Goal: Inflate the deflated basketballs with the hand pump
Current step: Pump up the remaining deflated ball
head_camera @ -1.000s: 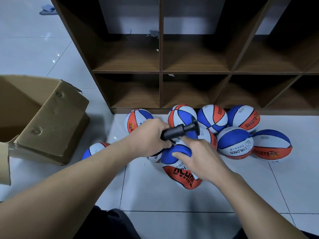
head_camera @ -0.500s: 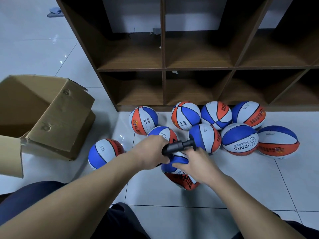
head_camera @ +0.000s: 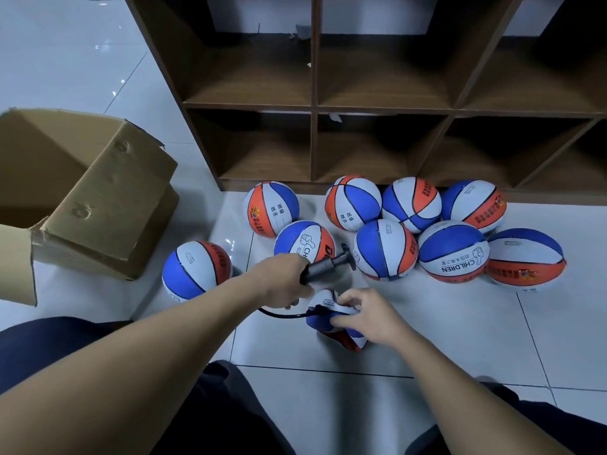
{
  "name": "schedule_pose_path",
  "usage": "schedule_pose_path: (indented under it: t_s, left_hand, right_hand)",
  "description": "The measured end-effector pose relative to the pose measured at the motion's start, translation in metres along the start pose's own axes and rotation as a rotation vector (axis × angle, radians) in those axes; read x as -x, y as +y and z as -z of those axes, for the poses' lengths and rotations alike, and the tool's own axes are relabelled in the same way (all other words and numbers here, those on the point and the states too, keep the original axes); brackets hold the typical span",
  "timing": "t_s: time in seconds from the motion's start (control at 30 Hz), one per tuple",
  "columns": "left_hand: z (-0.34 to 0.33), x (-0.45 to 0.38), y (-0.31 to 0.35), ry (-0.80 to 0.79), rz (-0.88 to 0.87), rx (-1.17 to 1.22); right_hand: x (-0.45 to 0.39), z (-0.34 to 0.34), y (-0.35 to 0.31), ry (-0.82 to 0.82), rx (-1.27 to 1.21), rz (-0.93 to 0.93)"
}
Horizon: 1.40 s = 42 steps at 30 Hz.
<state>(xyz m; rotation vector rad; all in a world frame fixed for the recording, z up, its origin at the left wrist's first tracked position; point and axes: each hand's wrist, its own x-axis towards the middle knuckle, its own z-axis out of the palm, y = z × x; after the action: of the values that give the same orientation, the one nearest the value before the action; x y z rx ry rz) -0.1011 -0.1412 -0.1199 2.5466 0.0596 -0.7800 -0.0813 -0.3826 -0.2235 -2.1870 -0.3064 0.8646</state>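
Note:
A crumpled, deflated blue, white and red basketball (head_camera: 323,325) lies on the floor tiles in front of me. My right hand (head_camera: 364,315) grips it from the right, fingers curled at its top. My left hand (head_camera: 282,282) grips the black hand pump (head_camera: 328,266) by its barrel, the T-handle pointing up and right. A thin black hose (head_camera: 282,315) curves from under my left hand to the ball near my right fingertips.
Several round blue, white and orange basketballs (head_camera: 386,249) lie clustered before a brown wooden cubby shelf (head_camera: 313,106). One ball (head_camera: 196,270) lies apart at the left. An open cardboard box (head_camera: 85,192) stands at the left. My dark trouser legs (head_camera: 210,412) fill the bottom.
The view has pulled back and tilted down. The deflated ball has come lower and closer to me under my right hand, and the hose now shows between pump and ball.

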Motion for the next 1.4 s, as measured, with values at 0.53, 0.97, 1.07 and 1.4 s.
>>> schedule_pose_path:
  t_s: [0.53, 0.97, 1.07, 1.4]
  left_hand:
    - [0.001, 0.000, 0.004, 0.134, -0.099, -0.287]
    - [0.011, 0.006, -0.014, 0.190, -0.076, -0.322]
    - [0.011, 0.006, -0.014, 0.212, -0.102, -0.372]
    - [0.016, -0.001, -0.011, 0.221, -0.121, -0.401]
  right_hand:
    - [0.030, 0.033, -0.092, 0.158, -0.452, -0.086]
    - [0.017, 0.071, -0.050, 0.602, -0.401, -0.123]
    - [0.017, 0.078, -0.041, 0.625, -0.395, -0.114]
    - [0.014, 0.074, -0.051, 0.649, -0.510, -0.159]
